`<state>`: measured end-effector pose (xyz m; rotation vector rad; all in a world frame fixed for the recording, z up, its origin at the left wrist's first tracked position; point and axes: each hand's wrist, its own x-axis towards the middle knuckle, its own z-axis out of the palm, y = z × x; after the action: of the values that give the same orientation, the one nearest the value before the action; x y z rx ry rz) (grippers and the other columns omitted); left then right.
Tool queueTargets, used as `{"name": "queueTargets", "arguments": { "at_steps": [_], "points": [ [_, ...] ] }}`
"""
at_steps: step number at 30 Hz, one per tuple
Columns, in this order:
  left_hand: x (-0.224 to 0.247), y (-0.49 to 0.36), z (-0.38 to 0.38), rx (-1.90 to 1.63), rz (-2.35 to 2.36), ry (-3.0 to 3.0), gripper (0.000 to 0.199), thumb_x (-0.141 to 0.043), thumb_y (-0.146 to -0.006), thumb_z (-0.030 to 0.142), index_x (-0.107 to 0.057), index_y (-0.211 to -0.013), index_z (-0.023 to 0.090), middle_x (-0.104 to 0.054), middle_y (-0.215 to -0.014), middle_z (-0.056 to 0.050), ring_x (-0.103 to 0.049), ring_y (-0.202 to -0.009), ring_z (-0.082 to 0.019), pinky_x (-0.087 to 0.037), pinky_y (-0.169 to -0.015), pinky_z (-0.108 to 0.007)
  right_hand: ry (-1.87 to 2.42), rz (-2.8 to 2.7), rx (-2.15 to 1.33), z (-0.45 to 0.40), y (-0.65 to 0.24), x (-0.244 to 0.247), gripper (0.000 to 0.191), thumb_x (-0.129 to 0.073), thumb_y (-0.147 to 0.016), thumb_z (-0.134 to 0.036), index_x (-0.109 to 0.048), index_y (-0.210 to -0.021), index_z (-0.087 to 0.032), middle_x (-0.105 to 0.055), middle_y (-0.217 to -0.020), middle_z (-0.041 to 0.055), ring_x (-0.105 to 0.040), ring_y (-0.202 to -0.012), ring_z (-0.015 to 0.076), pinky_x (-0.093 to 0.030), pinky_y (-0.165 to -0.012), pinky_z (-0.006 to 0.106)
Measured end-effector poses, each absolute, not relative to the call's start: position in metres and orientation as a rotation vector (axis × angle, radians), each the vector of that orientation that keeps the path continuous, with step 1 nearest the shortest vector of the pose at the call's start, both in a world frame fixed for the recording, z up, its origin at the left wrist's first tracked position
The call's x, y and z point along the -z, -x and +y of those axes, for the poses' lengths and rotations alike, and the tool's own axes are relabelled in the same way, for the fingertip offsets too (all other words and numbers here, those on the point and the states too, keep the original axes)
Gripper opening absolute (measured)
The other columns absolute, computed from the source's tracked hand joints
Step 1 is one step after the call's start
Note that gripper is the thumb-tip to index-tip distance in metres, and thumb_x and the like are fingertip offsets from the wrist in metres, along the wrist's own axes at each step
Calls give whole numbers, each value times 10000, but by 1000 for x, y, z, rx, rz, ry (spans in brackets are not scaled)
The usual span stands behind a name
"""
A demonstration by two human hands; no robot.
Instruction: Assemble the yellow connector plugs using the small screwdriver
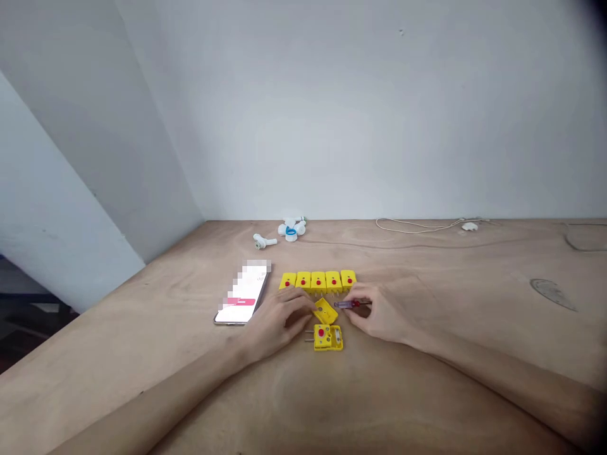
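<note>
Between thumb and fingers, my left hand [282, 316] pinches a small yellow plug cover [325, 311], hollow side showing. My right hand [379, 313] is closed on a small screwdriver [348, 304] with a clear purple and red handle, which points left toward the cover. Just below the cover lies an opened yellow plug [327, 338] with a red dot, its inside exposed and two metal pins pointing left. Behind my hands stands a row of several yellow plugs [318, 281], each with a red dot and pins facing me.
A phone [241, 294] with a lit screen lies left of my left hand. Farther back are white plastic pipe fittings [291, 231] and another white fitting [264, 241]. A thin white cord [417, 227] runs along the wall [355, 126] on the wooden table [303, 404].
</note>
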<state>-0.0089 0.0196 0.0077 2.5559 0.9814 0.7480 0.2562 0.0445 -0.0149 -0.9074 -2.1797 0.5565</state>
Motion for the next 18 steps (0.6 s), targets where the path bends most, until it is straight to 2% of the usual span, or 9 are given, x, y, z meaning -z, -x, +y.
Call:
{"name": "queueTargets", "arguments": {
  "at_steps": [6, 10, 14, 18],
  "points": [
    [-3, 8, 21, -772, 998, -2504, 97, -610, -960, 188, -673, -1028, 220, -690, -1046, -38, -647, -964, -195, -520, -842, -308, 848, -2214, -540, 46, -259, 14, 208, -617, -756, -67, -730, -850, -214, -753, -835, 8, -659, -704, 168, -497, -616, 255],
    [-7, 6, 19, -737, 992, -2421, 130, -589, -977, 217, -676, -1072, 229, -709, -1048, -32, -661, -968, -192, -527, -852, -307, 873, -2191, -513, 45, -261, 15, 147, -637, -769, -81, -712, -818, -198, -728, -784, 14, -634, -658, 160, -481, -595, 259],
    [-16, 6, 16, -739, 996, -2417, 182, -520, -997, 232, -687, -1066, 223, -731, -1023, -38, -675, -923, -192, -528, -825, -312, 837, -2177, -538, 43, -263, 14, 123, -654, -823, -137, -727, -896, -204, -737, -860, 36, -657, -718, 174, -503, -613, 267],
    [-21, 6, 13, -768, 1011, -2440, 170, -533, -966, 260, -694, -971, 206, -724, -915, -42, -658, -824, -189, -509, -758, -311, 769, -2243, -550, 44, -262, 12, 116, -663, -879, -215, -740, -965, -224, -739, -936, 47, -673, -776, 180, -524, -648, 278]
  ]
}}
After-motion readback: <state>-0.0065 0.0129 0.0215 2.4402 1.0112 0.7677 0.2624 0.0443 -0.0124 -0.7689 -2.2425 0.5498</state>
